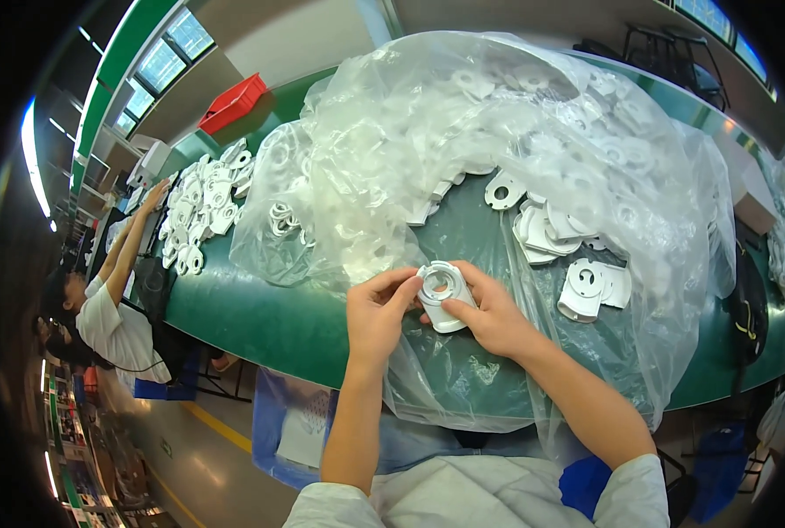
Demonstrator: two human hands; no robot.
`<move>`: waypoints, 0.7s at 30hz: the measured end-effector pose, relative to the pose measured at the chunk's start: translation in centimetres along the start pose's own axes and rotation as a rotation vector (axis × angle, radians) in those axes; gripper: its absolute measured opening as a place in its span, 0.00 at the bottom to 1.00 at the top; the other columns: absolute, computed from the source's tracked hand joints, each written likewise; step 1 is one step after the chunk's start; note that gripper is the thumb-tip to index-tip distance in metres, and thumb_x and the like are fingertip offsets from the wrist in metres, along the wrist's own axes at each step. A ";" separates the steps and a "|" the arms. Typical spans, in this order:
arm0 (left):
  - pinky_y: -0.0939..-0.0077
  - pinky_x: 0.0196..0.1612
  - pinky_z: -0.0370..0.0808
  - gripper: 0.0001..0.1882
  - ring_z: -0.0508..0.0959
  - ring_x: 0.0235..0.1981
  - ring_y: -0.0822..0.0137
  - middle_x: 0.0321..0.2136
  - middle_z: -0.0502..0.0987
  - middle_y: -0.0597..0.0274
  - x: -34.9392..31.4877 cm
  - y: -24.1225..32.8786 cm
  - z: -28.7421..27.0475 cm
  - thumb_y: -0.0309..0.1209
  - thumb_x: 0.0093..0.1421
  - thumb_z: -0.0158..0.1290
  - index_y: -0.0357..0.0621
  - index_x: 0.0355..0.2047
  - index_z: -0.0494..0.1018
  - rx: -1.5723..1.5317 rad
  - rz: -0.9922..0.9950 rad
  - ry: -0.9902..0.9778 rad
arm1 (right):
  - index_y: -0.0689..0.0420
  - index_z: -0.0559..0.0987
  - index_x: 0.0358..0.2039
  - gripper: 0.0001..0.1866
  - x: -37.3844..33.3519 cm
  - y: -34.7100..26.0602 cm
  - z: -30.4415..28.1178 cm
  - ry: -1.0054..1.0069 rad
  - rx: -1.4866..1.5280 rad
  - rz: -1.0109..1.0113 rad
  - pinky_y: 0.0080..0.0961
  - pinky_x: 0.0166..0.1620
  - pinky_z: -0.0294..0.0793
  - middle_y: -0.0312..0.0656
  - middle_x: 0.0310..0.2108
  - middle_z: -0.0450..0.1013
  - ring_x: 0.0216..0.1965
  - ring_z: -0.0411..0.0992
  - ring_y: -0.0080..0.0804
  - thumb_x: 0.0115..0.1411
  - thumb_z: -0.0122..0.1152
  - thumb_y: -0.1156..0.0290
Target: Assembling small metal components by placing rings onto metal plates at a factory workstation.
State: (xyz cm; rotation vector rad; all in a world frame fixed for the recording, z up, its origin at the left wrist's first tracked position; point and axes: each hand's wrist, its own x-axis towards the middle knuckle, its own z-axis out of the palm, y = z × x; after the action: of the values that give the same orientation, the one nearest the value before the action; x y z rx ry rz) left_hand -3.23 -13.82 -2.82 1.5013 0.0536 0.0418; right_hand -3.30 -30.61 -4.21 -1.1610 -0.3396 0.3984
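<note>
Between my two hands is a white plastic part, a rounded plate with a ring-shaped opening near its top. My left hand pinches its upper left edge with thumb and fingertips. On the other side my right hand grips it, thumb lying across the front and fingers behind. The part is raised over a clear plastic sheet spread on the green table. Nearest to my right hand lie similar white parts, with a small stack of them farther back.
A large clear bag full of white parts covers the table's far side. Another pile of white parts lies left, near a red bin. A co-worker reaches over the table there. A blue bin stands below the front edge.
</note>
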 end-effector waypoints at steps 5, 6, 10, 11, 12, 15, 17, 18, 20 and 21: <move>0.85 0.30 0.72 0.09 0.76 0.25 0.75 0.27 0.78 0.59 -0.4 -0.5 -0.1 0.21 0.56 0.56 0.28 0.37 0.76 -0.010 0.021 0.016 | 0.63 0.64 0.53 0.19 -0.1 -0.1 0.2 0.006 0.017 0.018 0.26 0.44 0.74 0.45 0.44 0.71 0.40 0.75 0.32 0.61 0.45 0.81; 0.85 0.29 0.72 0.09 0.75 0.24 0.75 0.26 0.78 0.60 -0.4 -0.7 -0.2 0.21 0.56 0.56 0.28 0.36 0.76 0.014 0.043 0.002 | 0.63 0.64 0.53 0.18 -0.1 0.0 0.2 0.014 0.034 0.028 0.25 0.44 0.74 0.45 0.43 0.71 0.40 0.75 0.32 0.61 0.44 0.81; 0.85 0.28 0.71 0.08 0.74 0.23 0.76 0.25 0.77 0.61 -0.3 -0.4 0.1 0.21 0.56 0.56 0.28 0.36 0.76 0.015 0.027 0.012 | 0.62 0.63 0.52 0.18 -0.1 -0.1 0.3 0.014 0.019 0.021 0.24 0.41 0.74 0.44 0.42 0.71 0.37 0.75 0.29 0.60 0.44 0.82; 0.85 0.28 0.71 0.08 0.74 0.23 0.76 0.25 0.77 0.61 -0.3 -0.5 0.1 0.21 0.56 0.56 0.28 0.36 0.76 0.004 0.032 0.008 | 0.62 0.63 0.52 0.18 -0.1 0.0 0.2 0.004 0.022 0.015 0.24 0.41 0.74 0.44 0.42 0.71 0.37 0.75 0.29 0.60 0.44 0.81; 0.85 0.28 0.71 0.08 0.74 0.24 0.76 0.25 0.77 0.61 -0.3 -0.5 0.1 0.21 0.56 0.55 0.29 0.36 0.76 -0.007 0.037 0.004 | 0.62 0.63 0.52 0.18 -0.1 0.0 0.2 -0.006 0.026 0.010 0.24 0.41 0.74 0.44 0.42 0.71 0.37 0.75 0.29 0.60 0.44 0.81; 0.85 0.28 0.71 0.08 0.74 0.24 0.77 0.25 0.77 0.61 -0.3 -0.9 0.0 0.21 0.57 0.55 0.29 0.36 0.76 0.000 0.078 0.008 | 0.62 0.63 0.52 0.18 0.0 0.0 0.3 0.019 0.060 0.029 0.24 0.41 0.74 0.44 0.42 0.71 0.37 0.75 0.29 0.60 0.44 0.81; 0.85 0.29 0.71 0.07 0.74 0.24 0.77 0.26 0.77 0.61 -0.7 -0.7 0.3 0.20 0.57 0.55 0.29 0.36 0.75 0.001 0.082 0.026 | 0.62 0.64 0.51 0.17 -0.1 -0.1 0.4 0.011 0.045 0.014 0.24 0.40 0.75 0.44 0.41 0.71 0.36 0.75 0.29 0.61 0.45 0.78; 0.85 0.29 0.71 0.07 0.74 0.24 0.77 0.27 0.77 0.61 -0.9 -0.6 0.4 0.20 0.57 0.54 0.29 0.36 0.75 0.002 0.088 0.044 | 0.62 0.64 0.50 0.15 -0.2 -0.1 0.4 0.001 0.028 -0.004 0.23 0.40 0.75 0.43 0.41 0.72 0.36 0.75 0.29 0.63 0.46 0.76; 0.85 0.29 0.72 0.08 0.74 0.24 0.77 0.27 0.77 0.61 -1.2 -0.6 0.7 0.20 0.57 0.54 0.29 0.37 0.75 0.010 0.096 0.039 | 0.61 0.65 0.49 0.13 -0.3 -0.6 0.9 0.049 0.012 0.012 0.22 0.37 0.75 0.42 0.39 0.72 0.33 0.75 0.27 0.64 0.45 0.73; 0.84 0.30 0.72 0.08 0.74 0.24 0.76 0.28 0.77 0.61 -1.3 -0.6 0.8 0.19 0.57 0.54 0.29 0.37 0.75 0.020 0.100 0.033 | 0.61 0.67 0.47 0.12 -0.3 -0.8 1.1 0.099 -0.003 0.030 0.21 0.35 0.76 0.41 0.37 0.72 0.31 0.75 0.26 0.65 0.45 0.71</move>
State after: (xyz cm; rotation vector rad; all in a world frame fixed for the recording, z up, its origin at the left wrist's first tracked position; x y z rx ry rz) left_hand -4.45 -14.75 -3.36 1.5221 0.0057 0.1470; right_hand -3.98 -30.18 -3.05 -1.1850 -0.2370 0.3653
